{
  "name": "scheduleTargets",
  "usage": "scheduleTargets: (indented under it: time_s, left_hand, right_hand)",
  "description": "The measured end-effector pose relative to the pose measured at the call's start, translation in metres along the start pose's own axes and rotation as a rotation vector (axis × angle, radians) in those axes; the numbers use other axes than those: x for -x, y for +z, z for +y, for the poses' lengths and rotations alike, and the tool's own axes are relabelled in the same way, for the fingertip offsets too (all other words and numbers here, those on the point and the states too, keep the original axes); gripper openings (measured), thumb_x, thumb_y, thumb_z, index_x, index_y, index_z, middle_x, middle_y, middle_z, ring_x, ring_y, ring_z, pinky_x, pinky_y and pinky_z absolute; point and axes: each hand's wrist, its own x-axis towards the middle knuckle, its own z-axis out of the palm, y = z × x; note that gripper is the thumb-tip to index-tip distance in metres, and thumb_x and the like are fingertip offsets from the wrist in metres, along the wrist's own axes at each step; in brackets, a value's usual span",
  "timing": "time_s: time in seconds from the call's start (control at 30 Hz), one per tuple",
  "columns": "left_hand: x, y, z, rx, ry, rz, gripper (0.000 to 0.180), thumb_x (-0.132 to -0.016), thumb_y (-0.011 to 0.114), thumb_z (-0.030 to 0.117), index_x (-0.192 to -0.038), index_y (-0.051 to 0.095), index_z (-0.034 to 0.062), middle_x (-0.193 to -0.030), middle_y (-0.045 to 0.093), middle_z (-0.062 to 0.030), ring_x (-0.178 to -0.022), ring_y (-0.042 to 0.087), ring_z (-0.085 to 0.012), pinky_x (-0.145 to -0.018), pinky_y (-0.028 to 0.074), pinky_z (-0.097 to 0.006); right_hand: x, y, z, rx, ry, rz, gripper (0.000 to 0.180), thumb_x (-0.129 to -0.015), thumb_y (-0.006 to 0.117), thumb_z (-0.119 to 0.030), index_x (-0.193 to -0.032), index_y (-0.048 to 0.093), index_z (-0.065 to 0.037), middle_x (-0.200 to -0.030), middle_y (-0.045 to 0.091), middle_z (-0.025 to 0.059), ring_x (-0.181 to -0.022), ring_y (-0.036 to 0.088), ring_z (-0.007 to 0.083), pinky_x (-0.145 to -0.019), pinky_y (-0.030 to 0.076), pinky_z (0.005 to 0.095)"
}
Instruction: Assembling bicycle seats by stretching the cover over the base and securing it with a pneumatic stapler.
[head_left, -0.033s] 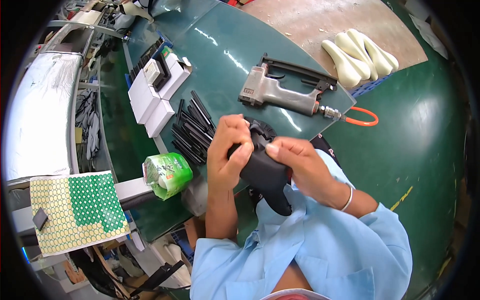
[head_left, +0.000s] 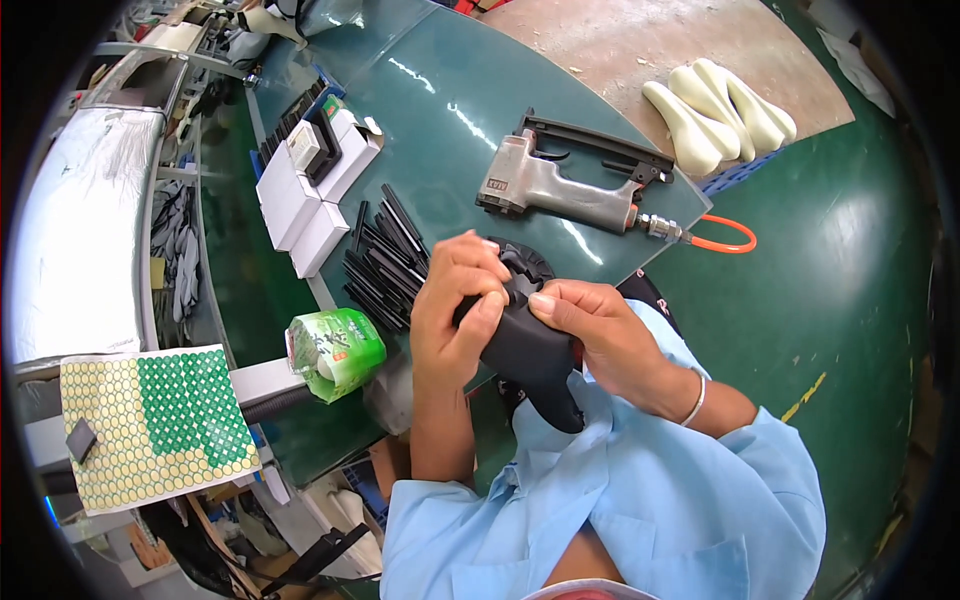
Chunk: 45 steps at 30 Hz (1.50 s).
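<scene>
A black bicycle saddle is held in front of my body, its narrow nose pointing down toward my shirt. My left hand closes round its left side, thumb pressed in near the upper rim. From the right, my right hand pinches the black cover edge between thumb and bent fingers. Just beyond the saddle, on the green table, lies a grey pneumatic staple gun with an orange hose. Much of the saddle's left side is hidden behind my left hand.
Black staple strips lie piled left of my hands, beside white boxes. A green-and-white packet sits nearer me. Cream saddle foams rest at the far right. A sheet of round stickers is at left.
Both thumbs have shifted very slightly on the saddle, the right one a touch down and left. Everything else stays in place.
</scene>
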Motion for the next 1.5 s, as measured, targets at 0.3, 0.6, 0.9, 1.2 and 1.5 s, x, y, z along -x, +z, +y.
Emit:
scheduleTargets:
  time_s: [0.3,0.6,0.9,1.2,1.5]
  left_hand:
    - [0.01,0.008,0.019,-0.463,0.148,-0.051,0.012,-0.069,0.068,0.014,-0.071,0.061,0.005,-0.076,0.047,-0.0066,-0.078,0.048,-0.0265,-0.079,0.043,-0.041]
    - [0.013,0.011,0.022,-0.49,0.072,0.016,0.011,-0.067,0.065,0.01,-0.067,0.055,0.0048,-0.078,0.046,-0.0077,-0.082,0.048,-0.0267,-0.081,0.043,-0.043]
    - [0.017,0.01,0.02,-0.532,0.057,0.014,0.014,-0.067,0.066,0.013,-0.067,0.055,0.0054,-0.078,0.046,-0.0081,-0.082,0.048,-0.0269,-0.081,0.043,-0.045]
    - [0.021,0.004,0.016,-0.496,0.079,0.045,0.016,-0.067,0.067,0.015,-0.068,0.054,0.0065,-0.075,0.045,-0.0065,-0.079,0.048,-0.0258,-0.081,0.044,-0.046]
    - [0.019,0.005,0.017,-0.49,0.077,0.023,0.015,-0.065,0.067,0.015,-0.066,0.054,0.0074,-0.074,0.045,-0.005,-0.077,0.048,-0.0249,-0.083,0.044,-0.047]
  right_hand:
    - [-0.011,-0.013,-0.014,0.063,0.121,-0.181,0.027,-0.093,0.054,-0.026,-0.082,0.06,-0.002,-0.077,0.054,-0.0039,-0.072,0.047,0.0025,-0.064,0.038,0.0194]
    - [0.004,-0.014,-0.023,0.25,0.067,-0.147,0.021,-0.087,0.062,-0.02,-0.094,0.066,0.0,-0.088,0.063,0.0009,-0.084,0.056,0.0059,-0.075,0.044,0.0216]
    - [0.004,-0.007,-0.029,-0.041,0.113,-0.11,0.024,-0.085,0.063,-0.011,-0.106,0.057,-0.001,-0.085,0.058,0.0008,-0.08,0.052,0.0067,-0.073,0.04,0.0212]
    - [-0.002,-0.021,-0.011,0.106,0.026,-0.133,0.019,-0.087,0.06,-0.014,-0.101,0.057,-0.001,-0.091,0.06,0.0043,-0.085,0.054,0.0091,-0.076,0.042,0.0254]
    - [0.001,-0.006,-0.013,0.493,-0.184,-0.115,0.018,-0.088,0.06,-0.018,-0.081,0.061,-0.001,-0.08,0.056,0.0031,-0.07,0.048,0.0082,-0.064,0.039,0.0237]
